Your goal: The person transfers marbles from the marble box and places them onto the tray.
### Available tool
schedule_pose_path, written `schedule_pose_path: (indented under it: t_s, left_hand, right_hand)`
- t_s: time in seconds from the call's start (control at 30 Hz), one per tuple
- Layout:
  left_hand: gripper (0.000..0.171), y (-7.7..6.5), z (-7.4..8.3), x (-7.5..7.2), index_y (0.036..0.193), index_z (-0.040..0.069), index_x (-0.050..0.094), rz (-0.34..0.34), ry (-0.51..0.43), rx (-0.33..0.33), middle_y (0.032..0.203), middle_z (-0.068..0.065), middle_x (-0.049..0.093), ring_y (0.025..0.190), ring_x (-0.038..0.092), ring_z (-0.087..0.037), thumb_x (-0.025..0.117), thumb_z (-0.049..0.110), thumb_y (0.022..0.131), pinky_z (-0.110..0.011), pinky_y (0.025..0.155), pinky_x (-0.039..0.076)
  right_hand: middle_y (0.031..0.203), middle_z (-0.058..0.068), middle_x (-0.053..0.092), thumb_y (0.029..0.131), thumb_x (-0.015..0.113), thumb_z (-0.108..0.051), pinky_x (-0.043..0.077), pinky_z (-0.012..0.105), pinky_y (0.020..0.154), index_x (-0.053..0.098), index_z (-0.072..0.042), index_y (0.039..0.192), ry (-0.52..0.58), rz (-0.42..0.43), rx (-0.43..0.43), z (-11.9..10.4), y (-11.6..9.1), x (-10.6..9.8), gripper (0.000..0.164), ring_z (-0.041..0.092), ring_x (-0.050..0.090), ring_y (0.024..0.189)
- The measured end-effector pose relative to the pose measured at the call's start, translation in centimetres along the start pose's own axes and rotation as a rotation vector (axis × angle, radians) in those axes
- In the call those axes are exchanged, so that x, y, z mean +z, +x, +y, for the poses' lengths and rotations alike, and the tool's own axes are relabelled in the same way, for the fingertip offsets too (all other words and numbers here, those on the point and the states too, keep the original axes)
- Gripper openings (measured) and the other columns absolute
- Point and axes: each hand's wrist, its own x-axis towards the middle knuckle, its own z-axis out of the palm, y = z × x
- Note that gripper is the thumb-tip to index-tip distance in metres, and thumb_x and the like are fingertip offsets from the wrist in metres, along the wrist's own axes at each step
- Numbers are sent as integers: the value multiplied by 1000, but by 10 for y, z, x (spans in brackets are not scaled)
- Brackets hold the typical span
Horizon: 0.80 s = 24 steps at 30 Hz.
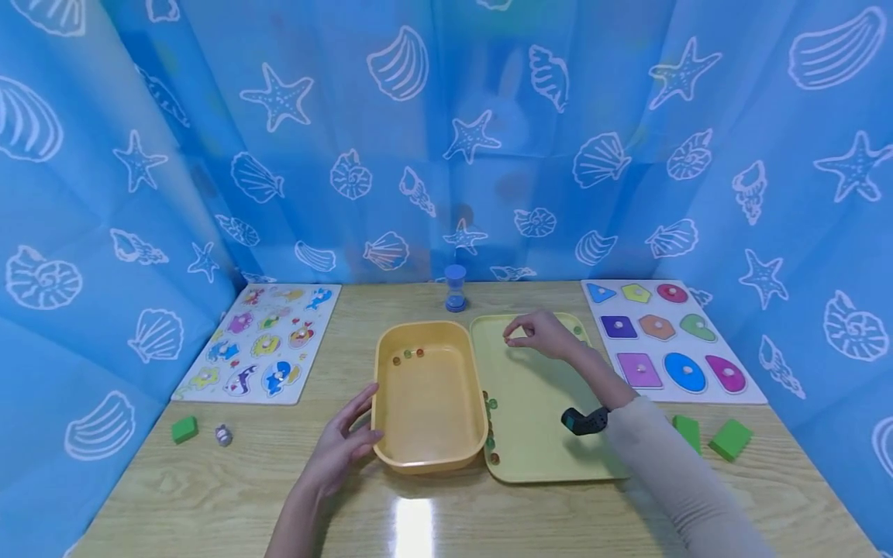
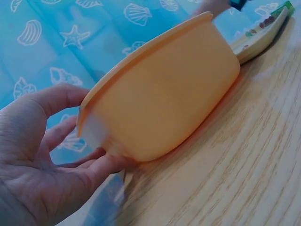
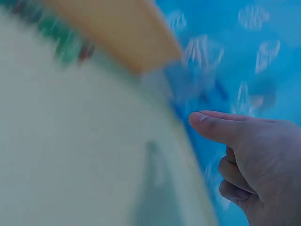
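My left hand (image 1: pixel 343 442) holds the left side of an orange plastic basin (image 1: pixel 430 468). In the left wrist view, one finger reaches the basin's rim and another digit presses low on its outer wall. Inside the basin lie a few small red and green beads (image 1: pixel 408 353). My right hand (image 1: pixel 540 335) hovers over the far part of a pale yellow tray (image 1: pixel 537 434), thumb and index fingertips brought together and the other fingers curled. I cannot tell whether a bead is between those fingertips. More beads (image 1: pixel 492 404) line the tray's left edge, and green ones (image 1: pixel 577 330) sit at its far right.
A blue sand timer (image 1: pixel 456 288) stands behind the basin. A sea-animal peg puzzle (image 1: pixel 260 345) lies at left, a shape peg puzzle (image 1: pixel 659 333) at right. Green blocks (image 1: pixel 730 440) and a small grey figure (image 1: pixel 223 435) are on the table. A blue shell-print curtain (image 1: pixel 418 155) surrounds it.
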Motion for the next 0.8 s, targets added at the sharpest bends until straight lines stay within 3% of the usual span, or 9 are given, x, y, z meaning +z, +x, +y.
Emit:
schedule_pose_path:
  t_s: [0.17,0.33,0.47,0.6,0.8]
  left_hand:
    - [71,-2,-2,-1,138,16,34,-32,-14,26,142,-15,23,126,31,-39,58,-7,76,-32,85,50]
    - [71,-2,-3,-2,137,17,35,-20,-20,22,141,-14,24,127,32,-37,59,-7,76,-33,86,49]
    - [72,-2,-3,-2,138,17,34,-25,-14,18,142,-14,22,127,30,-38,58,-8,75,-34,88,48]
    - [74,-2,-3,-2,139,16,32,-37,-3,20,143,-15,20,128,28,-39,59,-7,75,-33,88,48]
    - [73,-1,-2,0,138,19,34,-28,3,11,142,-12,22,128,29,-38,60,-6,74,-31,86,49]
  right_hand:
    - [50,-6,33,78,68,-21,25,22,42,70,-13,92,-21,0,57,31,-25,1,16,9,28,46]
    - [50,-6,33,79,67,-20,25,21,41,69,-13,97,-8,38,71,31,-29,1,19,9,30,45]
    - [48,-3,31,82,64,-21,30,23,37,67,-10,103,71,62,63,5,-15,-1,24,13,36,40]
    - [48,-3,27,83,62,-24,30,23,37,67,-11,103,115,60,-10,-33,11,7,24,13,28,38]
    - [49,-3,31,83,62,-21,25,22,43,67,-12,102,98,-59,-161,-89,55,37,22,11,27,43]
